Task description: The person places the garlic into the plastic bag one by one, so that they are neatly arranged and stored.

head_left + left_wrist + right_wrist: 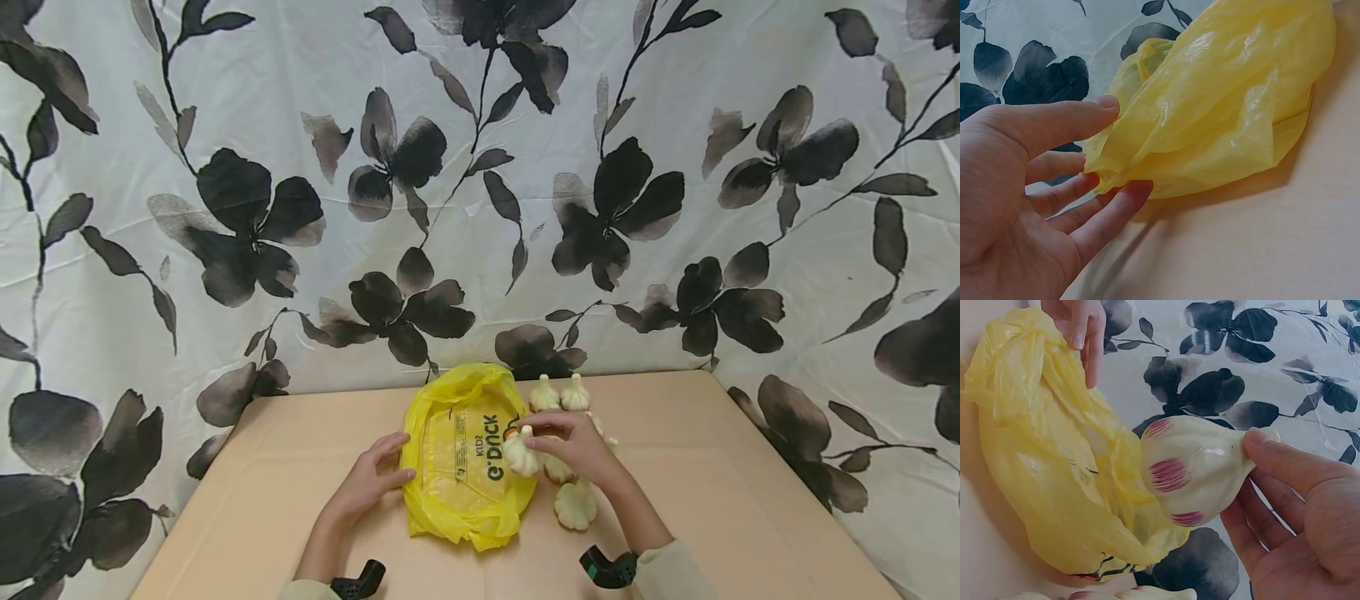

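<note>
A yellow plastic bag (418, 504) with black print lies mouth-up on the table, its rim spread wide. At its left edge is my left hand (366, 482), fingers fairly straight and spread; in the left wrist view the thumb (1094, 115) touches the plastic from above, with fingertips along its lower edge. My right hand (583, 446) pinches a glossy cream garlic bulb (1194, 472) with purplish streaks by its stem. In the head view this bulb overlaps the bag's right side.
Several more garlic bulbs stand right of the bag, one (575, 506) nearest me and another (575, 393) at the back; my right hand partly hides the group. The tan table (697, 467) ends at a floral cloth (480, 192) behind.
</note>
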### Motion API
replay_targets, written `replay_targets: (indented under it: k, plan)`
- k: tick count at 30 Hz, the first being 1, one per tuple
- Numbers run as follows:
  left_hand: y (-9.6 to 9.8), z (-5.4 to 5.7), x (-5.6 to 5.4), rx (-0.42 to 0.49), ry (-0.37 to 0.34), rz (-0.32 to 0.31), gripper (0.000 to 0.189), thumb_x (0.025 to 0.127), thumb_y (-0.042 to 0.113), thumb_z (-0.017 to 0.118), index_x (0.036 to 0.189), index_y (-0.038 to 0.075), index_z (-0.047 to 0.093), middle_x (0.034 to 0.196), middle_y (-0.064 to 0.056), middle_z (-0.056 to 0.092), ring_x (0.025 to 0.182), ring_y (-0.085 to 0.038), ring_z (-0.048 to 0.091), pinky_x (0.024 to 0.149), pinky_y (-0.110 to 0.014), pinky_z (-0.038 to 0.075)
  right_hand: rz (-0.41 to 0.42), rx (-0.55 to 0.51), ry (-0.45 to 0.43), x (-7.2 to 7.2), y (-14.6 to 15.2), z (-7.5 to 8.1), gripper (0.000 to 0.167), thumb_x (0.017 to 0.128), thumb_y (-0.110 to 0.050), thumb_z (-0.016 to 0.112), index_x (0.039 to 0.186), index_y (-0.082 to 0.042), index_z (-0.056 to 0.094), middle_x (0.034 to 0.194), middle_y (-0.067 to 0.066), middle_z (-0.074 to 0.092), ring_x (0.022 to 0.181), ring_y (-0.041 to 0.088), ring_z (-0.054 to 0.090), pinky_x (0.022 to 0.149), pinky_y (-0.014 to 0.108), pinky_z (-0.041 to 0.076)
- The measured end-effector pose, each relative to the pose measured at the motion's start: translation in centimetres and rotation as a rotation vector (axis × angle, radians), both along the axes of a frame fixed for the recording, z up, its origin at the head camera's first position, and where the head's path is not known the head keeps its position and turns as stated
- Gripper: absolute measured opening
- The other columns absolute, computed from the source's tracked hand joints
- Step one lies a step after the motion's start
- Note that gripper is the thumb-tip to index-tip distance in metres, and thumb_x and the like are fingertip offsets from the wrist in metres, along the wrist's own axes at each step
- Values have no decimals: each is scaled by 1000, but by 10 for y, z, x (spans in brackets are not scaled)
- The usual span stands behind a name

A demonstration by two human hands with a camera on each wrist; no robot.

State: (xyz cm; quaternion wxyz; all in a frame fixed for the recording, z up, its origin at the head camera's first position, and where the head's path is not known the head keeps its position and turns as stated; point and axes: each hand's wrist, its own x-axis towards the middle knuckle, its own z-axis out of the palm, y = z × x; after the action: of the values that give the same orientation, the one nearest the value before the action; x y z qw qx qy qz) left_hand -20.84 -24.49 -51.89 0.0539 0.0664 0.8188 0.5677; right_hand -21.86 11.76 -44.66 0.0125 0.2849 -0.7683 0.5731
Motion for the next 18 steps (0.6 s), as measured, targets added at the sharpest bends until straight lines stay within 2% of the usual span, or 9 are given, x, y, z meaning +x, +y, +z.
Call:
replay_targets:
  k: [11, 18]
  plan:
    - [-1, -2, -1, -8, -9, 22, 65, 85, 23, 74, 143, 15, 47, 155, -8, 34, 142, -35, 36, 116, -54, 29, 6, 15, -30, 1, -11, -1, 28, 86, -17, 72, 113, -6, 71, 111, 13, 69, 96, 8, 66, 82, 20, 56]
    - [-1, -1, 0, -11, -8, 27, 64, 85, 23, 74, 143, 16, 47, 155, -7, 34, 140, -34, 38, 115, -55, 30, 14, 25, -33, -1, -18, -3, 28, 86, -19, 72, 112, -7, 72, 111, 13, 70, 97, 6, 65, 84, 20, 55]
